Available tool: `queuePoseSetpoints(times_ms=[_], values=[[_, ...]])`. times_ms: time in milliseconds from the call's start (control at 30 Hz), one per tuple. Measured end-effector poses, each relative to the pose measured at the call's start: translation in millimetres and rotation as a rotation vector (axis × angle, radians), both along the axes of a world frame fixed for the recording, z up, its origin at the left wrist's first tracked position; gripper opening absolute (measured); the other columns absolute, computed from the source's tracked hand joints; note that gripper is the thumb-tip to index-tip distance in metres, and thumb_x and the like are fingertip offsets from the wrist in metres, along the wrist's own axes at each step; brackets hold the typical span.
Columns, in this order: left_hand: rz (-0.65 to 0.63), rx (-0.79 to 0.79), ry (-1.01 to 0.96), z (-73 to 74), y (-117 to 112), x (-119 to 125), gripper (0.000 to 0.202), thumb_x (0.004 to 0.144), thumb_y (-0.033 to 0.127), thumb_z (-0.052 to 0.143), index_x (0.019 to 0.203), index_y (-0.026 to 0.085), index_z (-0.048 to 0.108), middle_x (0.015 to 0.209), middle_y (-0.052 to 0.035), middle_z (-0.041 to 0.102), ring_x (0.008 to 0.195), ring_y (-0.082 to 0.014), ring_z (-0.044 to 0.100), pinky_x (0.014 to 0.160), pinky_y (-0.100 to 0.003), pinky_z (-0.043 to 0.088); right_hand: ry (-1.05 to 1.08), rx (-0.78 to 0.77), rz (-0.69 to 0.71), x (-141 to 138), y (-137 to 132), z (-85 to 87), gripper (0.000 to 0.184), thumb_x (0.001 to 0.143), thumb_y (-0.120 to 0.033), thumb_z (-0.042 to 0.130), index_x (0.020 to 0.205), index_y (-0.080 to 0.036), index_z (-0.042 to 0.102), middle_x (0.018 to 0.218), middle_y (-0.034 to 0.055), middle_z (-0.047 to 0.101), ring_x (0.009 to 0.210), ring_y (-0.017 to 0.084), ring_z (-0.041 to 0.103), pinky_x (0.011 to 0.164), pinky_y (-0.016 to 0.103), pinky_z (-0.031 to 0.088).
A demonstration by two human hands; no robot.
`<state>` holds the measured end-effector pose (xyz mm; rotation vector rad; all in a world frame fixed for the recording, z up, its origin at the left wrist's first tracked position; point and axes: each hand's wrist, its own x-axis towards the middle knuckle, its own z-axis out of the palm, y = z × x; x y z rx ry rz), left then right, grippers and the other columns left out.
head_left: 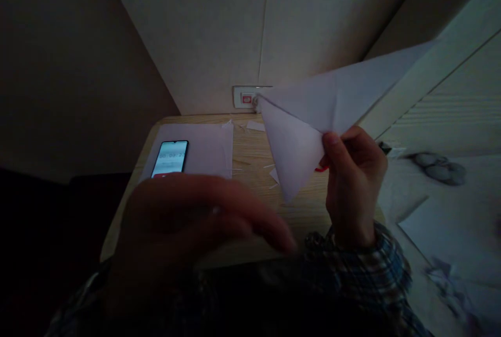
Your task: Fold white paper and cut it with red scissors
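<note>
Well, my right grip [354, 191] was clenched on the folded paper [309, 112]. I pinched it near its lower edge, thumb in front, and the other fingers were hidden behind it. The paper was up in the air above the tabletop [246, 158], with one sharp corner pointing down and one long point going up to the right. That long point was hard to tell from the pale board behind it.

My left grip [188, 222] was low and close to me, all blurry and dark. Its fingers looked spread out, and it held nothing that I could see. It hid the near part of the tabletop.

A phone [170, 158] lay on a flat sheet [211, 146] on the left of the tabletop. Its screen was lit, but the numbers were too blurry to read, and my left grip cut off its bottom edge. Small paper scraps [255, 125] lay near the back. A wall socket [245, 98] was half hidden by the folded paper. Something red [321, 169] peeked out beside my right grip; I could not tell what it was. Off to the right were some grey lumps [438, 167], too dim to make out.
</note>
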<state>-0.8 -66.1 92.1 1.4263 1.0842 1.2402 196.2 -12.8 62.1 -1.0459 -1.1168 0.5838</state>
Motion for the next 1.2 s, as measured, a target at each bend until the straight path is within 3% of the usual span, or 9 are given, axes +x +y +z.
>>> queuePoseSetpoints(times_ms=[67,133,200,267,433,633,900,1200], values=[[0.135,0.079,-0.053,2.0,18.6,6.8,0.015,0.078,0.024,0.061,0.067,0.028,0.07,0.054,0.0025,0.058,0.052,-0.0118,0.054,0.052,-0.025,0.045,-0.032,-0.015,0.036,-5.5,-4.0,3.0,0.018,0.081,-0.023,0.061,0.066,-0.021,0.052,0.057,-0.0056,0.043,0.05,0.01,0.04,0.049,0.025,0.032],[0.114,0.075,-0.128,-3.6,32.1,9.6,0.006,0.073,0.023,0.066,0.078,0.024,0.069,0.059,0.0035,0.054,0.051,-0.0088,0.047,0.047,-0.021,0.04,-0.03,-0.031,0.089,-10.6,-7.8,5.1,0.019,0.081,-0.023,0.061,0.065,-0.021,0.052,0.056,-0.0056,0.043,0.052,0.01,0.041,0.049,0.024,0.032],[0.052,0.009,-0.212,-12.0,40.1,10.5,0.022,0.066,0.023,0.073,0.086,0.022,0.066,0.068,0.0027,0.054,0.06,-0.0104,0.05,0.047,-0.02,0.04,-0.003,-0.041,0.146,-14.4,-10.9,6.1,0.019,0.081,-0.022,0.061,0.064,-0.021,0.052,0.055,-0.0058,0.043,0.052,0.01,0.041,0.049,0.023,0.032],[0.061,-0.031,-0.248,-17.8,43.8,11.5,0.025,0.064,0.022,0.074,0.086,0.021,0.063,0.07,0.0024,0.054,0.066,-0.0118,0.052,0.05,-0.02,0.041,0.029,-0.054,0.187,-16.6,-13.2,5.8,0.018,0.081,-0.02,0.061,0.064,-0.021,0.053,0.055,-0.006,0.043,0.053,0.01,0.042,0.048,0.023,0.032],[0.228,-0.098,-0.318,-16.4,45.1,13.6,0.022,0.063,0.021,0.072,0.081,0.019,0.06,0.077,0.0018,0.058,0.07,-0.0116,0.052,0.054,-0.02,0.041,0.05,-0.126,0.244,-17.1,-17.7,3.7,0.018,0.08,-0.02,0.062,0.064,-0.02,0.054,0.055,-0.0061,0.045,0.053,0.009,0.042,0.049,0.022,0.033],[0.295,-0.108,-0.309,-20.3,42.9,6.2,0.009,0.067,0.025,0.071,0.07,0.02,0.064,0.063,0.0046,0.058,0.06,-0.0088,0.051,0.059,-0.021,0.041,0.018,-0.261,0.351,-17.6,-21.2,2.3,0.023,0.078,-0.023,0.063,0.059,-0.019,0.05,0.053,-0.0063,0.045,0.051,0.009,0.04,0.047,0.021,0.029],[0.349,-0.073,-0.204,-20.5,41.0,2.1,0.009,0.065,0.02,0.073,0.069,0.02,0.065,0.06,0.007,0.056,0.059,-0.0065,0.051,0.057,-0.016,0.041,-0.024,-0.302,0.357,-18.8,-19.8,0.3,0.022,0.077,-0.025,0.062,0.059,-0.019,0.051,0.053,-0.0061,0.044,0.052,0.009,0.04,0.048,0.021,0.028],[0.303,-0.043,-0.187,-16.7,36.4,-0.9,0.012,0.072,0.02,0.066,0.061,0.019,0.062,0.057,0.0056,0.055,0.057,-0.0082,0.048,0.056,-0.019,0.038,-0.096,-0.285,0.334,-18.3,-23.4,2.5,0.023,0.077,-0.025,0.062,0.059,-0.019,0.05,0.053,-0.0052,0.045,0.051,0.011,0.041,0.047,0.023,0.03]])
